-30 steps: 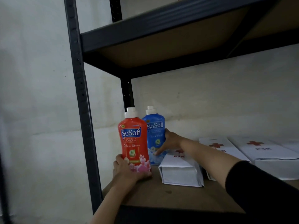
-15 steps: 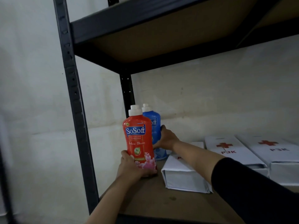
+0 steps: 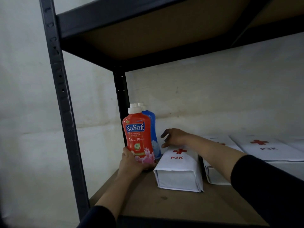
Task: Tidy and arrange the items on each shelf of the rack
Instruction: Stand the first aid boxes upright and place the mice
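A red SoSoft detergent bottle (image 3: pixel 138 137) stands upright at the left end of the brown shelf board (image 3: pixel 172 204). My left hand (image 3: pixel 131 163) grips its base. A blue bottle (image 3: pixel 152 129) stands right behind it, mostly hidden. My right hand (image 3: pixel 173 137) is off the blue bottle, fingers loosely spread, hovering over the far end of a white P3K box (image 3: pixel 179 170) marked with a red cross, its thumb at the box's edge.
More white P3K boxes (image 3: pixel 266 150) lie in a row to the right. Black rack posts rise at the front left (image 3: pixel 62 104) and back (image 3: pixel 121 96). The upper shelf (image 3: pixel 148 30) hangs close overhead. A pale wall stands behind.
My right hand has let go of the blue bottle and drawn back over the white box. The blue bottle now stands behind the red one, which my left hand still holds.
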Demonstrator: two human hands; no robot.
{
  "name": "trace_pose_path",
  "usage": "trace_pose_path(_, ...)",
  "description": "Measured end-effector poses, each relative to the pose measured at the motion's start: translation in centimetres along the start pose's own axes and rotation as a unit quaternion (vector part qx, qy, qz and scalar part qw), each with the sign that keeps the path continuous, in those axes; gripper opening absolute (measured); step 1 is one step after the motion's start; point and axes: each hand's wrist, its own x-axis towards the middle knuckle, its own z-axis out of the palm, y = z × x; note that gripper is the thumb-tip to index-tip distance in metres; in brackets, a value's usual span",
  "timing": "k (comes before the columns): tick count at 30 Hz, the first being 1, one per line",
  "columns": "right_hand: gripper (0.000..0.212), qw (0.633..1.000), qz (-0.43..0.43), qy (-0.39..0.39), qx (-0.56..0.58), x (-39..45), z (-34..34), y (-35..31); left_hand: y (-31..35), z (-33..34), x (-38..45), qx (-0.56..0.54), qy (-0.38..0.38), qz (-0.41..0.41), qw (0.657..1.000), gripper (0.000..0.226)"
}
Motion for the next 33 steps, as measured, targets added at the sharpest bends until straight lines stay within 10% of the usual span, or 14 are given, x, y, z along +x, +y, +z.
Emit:
trace_pose_path(11, 0.044, 0.998, -0.014, 0.06, -0.03, -4.7, -6.4, 3.1, 0.9, -0.5, -1.0, 0.02, -0.015, -0.053, 0.998, 0.121)
trace_pose_path(18, 0.049, 0.986, 0.097, 0.089, -0.106, -9.6, -12.2, 8.7, 3.1, -0.9, -2.2, 0.051, 0.037, -0.139, 0.988, 0.077)
trace_pose_path(28, 0.141, 0.959, 0.238, 0.028, -0.152, -10.0, -11.2, 13.5, 9.2, 1.5, -5.3, -0.09, -0.194, -0.106, 0.971, 0.08)
trace_pose_path(33, 0.119, 0.954, 0.249, 0.044, -0.161, -10.9, -10.7, 11.5, 9.8, 1.4, -5.4, -0.107, -0.222, -0.138, 0.959, 0.1)
